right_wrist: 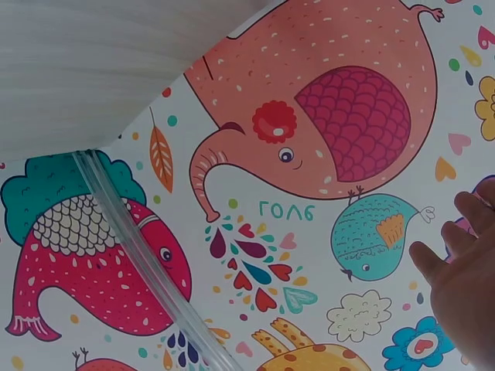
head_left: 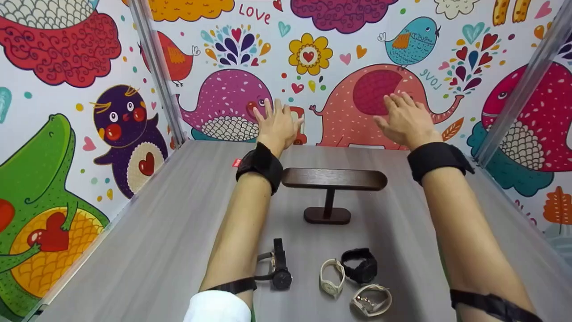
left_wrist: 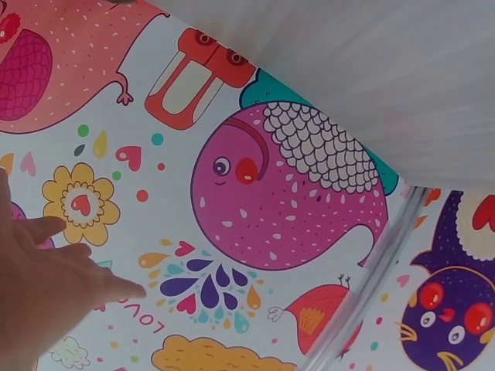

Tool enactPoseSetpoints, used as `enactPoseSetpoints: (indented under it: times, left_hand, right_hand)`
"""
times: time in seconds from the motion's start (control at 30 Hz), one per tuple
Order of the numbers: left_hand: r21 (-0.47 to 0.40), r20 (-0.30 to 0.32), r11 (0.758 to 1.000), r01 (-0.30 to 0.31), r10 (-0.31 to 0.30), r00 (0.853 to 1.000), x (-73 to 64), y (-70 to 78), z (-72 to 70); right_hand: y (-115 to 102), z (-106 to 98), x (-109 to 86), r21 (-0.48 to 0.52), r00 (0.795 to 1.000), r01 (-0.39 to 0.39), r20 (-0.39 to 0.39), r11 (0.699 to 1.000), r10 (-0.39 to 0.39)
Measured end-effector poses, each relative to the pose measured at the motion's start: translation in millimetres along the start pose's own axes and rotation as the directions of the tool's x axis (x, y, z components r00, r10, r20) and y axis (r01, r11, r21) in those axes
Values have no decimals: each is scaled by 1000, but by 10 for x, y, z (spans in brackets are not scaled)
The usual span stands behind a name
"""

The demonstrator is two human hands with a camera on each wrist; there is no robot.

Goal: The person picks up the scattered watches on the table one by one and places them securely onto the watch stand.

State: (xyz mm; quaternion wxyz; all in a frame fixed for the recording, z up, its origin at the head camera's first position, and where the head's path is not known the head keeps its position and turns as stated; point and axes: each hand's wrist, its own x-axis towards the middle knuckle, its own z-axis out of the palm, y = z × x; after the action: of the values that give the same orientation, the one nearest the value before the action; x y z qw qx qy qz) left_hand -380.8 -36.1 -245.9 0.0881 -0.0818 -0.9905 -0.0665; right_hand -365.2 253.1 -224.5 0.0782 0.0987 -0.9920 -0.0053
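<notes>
Both hands are raised over the far part of the table, fingers spread and holding nothing. My left hand point(head_left: 279, 125) is up and to the left of a dark wooden T-shaped stand point(head_left: 334, 179); the left wrist view shows its fingers point(left_wrist: 62, 270) against the printed wall. On the stand's other side my right hand point(head_left: 407, 120) reaches forward, and its fingers point(right_wrist: 456, 239) show at the right wrist view's edge. Nearer me lie several watches: a black watch point(head_left: 281, 278) beside the left forearm, a chunky black watch point(head_left: 360, 265), a cream watch point(head_left: 331, 278) and another pale watch point(head_left: 371, 300).
The grey wood-grain table point(head_left: 170, 214) is enclosed by cartoon-printed walls point(head_left: 308, 96) at the back and sides. Clear corner strips point(head_left: 158, 71) join the panels. A small red tag point(head_left: 237, 163) shows left of the left wrist. The stand rises between the two forearms.
</notes>
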Motion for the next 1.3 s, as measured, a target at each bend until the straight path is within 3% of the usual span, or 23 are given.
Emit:
enactPoseSetpoints:
  times: [0.53,0.97,1.3]
  left_hand:
    - [47,-9,999,-2,3,1000,-141,-86,-56]
    - [14,-23,998,-66,66,998,-240,48,-157]
    - [-36,-36,990,-134,133,990,-394,136,-151]
  right_hand:
    - [-107,-100,-44,37,999,20,-42,999,-19]
    - [-214,-220,-176,85,993,47,-108,995,-38]
    - [-237,-167,-348,82,989,80,-130,993,-69]
